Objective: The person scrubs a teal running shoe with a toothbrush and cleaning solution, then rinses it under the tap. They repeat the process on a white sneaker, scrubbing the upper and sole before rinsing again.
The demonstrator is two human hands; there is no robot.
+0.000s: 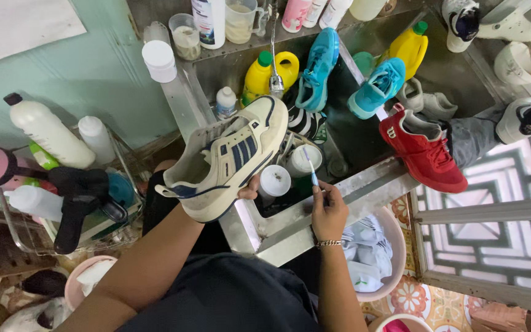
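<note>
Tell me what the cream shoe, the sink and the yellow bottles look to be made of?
Cream shoe: seemingly matte leather or a synthetic lookalike, with stitched panels and dark stripes. Sink: probably stainless steel, grey with a dull sheen on its rim. Yellow bottles: glossy moulded plastic with green caps.

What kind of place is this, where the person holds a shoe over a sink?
Probably a shoe-cleaning corner: a metal sink ringed with sneakers, like the red sneaker, yellow detergent bottles, and a small brush in the right hand.

Steel sink (364, 184) with sneakers (422, 147), yellow bottles (257, 77).
</note>
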